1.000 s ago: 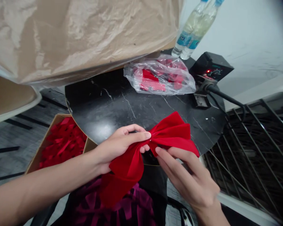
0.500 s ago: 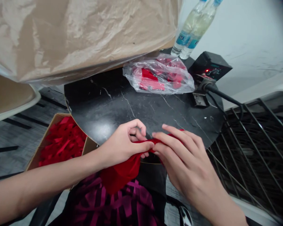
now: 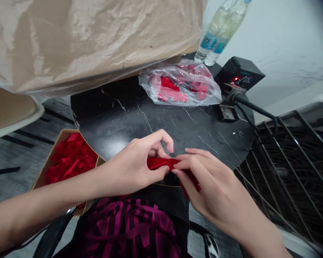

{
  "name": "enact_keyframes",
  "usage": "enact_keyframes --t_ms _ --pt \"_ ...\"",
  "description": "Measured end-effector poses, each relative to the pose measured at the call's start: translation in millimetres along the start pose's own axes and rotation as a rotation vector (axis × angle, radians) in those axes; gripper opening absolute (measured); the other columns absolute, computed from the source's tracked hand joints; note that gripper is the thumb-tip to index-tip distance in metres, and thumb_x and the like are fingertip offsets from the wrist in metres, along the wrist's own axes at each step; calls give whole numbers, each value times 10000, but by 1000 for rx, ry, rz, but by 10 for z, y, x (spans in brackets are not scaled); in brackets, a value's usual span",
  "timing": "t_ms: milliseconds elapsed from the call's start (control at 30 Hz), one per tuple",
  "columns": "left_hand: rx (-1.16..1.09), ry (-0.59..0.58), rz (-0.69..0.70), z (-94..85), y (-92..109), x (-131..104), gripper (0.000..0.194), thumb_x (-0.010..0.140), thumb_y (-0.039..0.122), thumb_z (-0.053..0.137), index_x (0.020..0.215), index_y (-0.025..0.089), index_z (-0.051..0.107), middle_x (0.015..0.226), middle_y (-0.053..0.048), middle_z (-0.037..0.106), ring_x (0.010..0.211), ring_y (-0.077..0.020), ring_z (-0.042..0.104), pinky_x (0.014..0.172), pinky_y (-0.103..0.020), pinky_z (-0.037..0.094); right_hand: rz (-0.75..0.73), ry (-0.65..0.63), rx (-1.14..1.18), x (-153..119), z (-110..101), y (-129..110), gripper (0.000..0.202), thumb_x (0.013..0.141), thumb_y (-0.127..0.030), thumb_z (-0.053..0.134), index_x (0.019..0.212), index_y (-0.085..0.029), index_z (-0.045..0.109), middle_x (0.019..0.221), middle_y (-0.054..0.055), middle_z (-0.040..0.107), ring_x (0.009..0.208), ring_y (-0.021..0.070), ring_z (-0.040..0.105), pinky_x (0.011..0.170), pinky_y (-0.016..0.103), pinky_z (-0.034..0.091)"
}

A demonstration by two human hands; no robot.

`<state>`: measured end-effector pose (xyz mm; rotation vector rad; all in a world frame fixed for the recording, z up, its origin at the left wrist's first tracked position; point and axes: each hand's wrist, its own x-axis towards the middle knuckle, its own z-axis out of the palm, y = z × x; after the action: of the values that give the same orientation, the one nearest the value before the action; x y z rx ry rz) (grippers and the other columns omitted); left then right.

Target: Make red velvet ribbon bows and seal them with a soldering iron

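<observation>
A strip of red cloth (image 3: 160,163), gathered at its middle, is held between both hands above the near edge of the black table (image 3: 134,114). My left hand (image 3: 145,161) grips it between thumb and fingers, with the index finger curved above. From the right, my right hand (image 3: 204,175) pinches the gathered part, its fingertips close to the left thumb. Part of the cloth hangs below the right palm, and the rest is hidden by the hands.
Beyond the hands lies a clear plastic bag (image 3: 180,86) with red pieces inside. A black control box (image 3: 239,73) with a red light and two bottles (image 3: 214,39) stand behind it. An open carton (image 3: 56,150) of red fabric pieces is at left; a wire rack (image 3: 282,161) is at right.
The red cloth that hung below my left hand is now mostly out of sight, and a folded part shows inside the left grip. The right fingers have drawn in closer around the gathered part.
</observation>
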<state>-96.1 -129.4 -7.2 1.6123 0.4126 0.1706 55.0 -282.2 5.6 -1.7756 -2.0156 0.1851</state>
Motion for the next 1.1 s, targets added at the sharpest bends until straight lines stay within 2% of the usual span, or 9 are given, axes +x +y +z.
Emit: enact_keyframes --t_ms 200,367,467,567,767,900,1000,1067,1100 --pt "56 -30 24 -34 39 3 292 762 152 760 977 235 581 857 2 699 825 -187 705 768 -265 530 309 -3 300 49 -39 87 165 919 -227 712 1063 -264 642 974 -16 735 870 160 720 757 252 562" --pt "-102 -62 -77 -84 25 34 204 811 216 767 928 220 600 741 -1 721 718 -180 724 706 -260 544 379 -18 639 108 -76 211 205 876 -269 770 1059 -250 678 937 -1 760 867 167 746 784 249 596" --pt "-135 -56 -109 -95 10 47 190 811 232 779 904 212 614 736 -20 748 715 -197 746 709 -274 557 403 -90 735 133 -76 255 257 902 -293 739 1150 -246 692 1015 35 772 909 194 754 817 294 621" --pt "-130 -12 -87 -85 -2 49 165 800 226 786 867 203 638 719 -25 753 707 -200 751 710 -274 564 429 -113 782 159 -68 267 209 900 -267 729 1106 -233 720 1049 44 769 898 190 753 814 290 625" --pt "-41 -26 -146 -105 15 72 188 775 228 789 947 197 717 763 -25 763 703 -177 736 667 -244 550 435 -71 796 209 -46 242 198 840 -183 758 975 -219 617 906 -3 752 818 152 738 785 248 597" --pt "-5 -106 -244 -168 15 141 258 733 281 841 955 179 761 797 -56 790 754 -202 759 696 -255 573 446 -118 804 268 -13 294 188 847 -211 750 927 -213 580 895 6 745 814 167 738 755 261 594" --pt "-77 -140 -331 -212 -29 194 298 706 284 868 960 162 770 816 -77 796 760 -203 764 689 -247 578 407 -158 746 302 -46 348 142 867 -235 730 926 -208 604 904 13 752 837 181 742 765 276 603" --pt "-134 -122 -349 -229 -71 212 343 703 289 876 1002 168 761 825 -74 794 747 -196 761 670 -241 575 368 -66 543 272 -122 312 94 880 -238 716 947 -213 655 927 13 757 835 183 737 781 286 606" --pt "-155 -98 -345 -231 -92 214 359 708 295 877 1023 173 755 819 -67 791 732 -187 755 657 -232 568 373 55 386 234 -168 257 88 885 -229 711 967 -221 680 941 15 759 836 188 735 786 292 607"
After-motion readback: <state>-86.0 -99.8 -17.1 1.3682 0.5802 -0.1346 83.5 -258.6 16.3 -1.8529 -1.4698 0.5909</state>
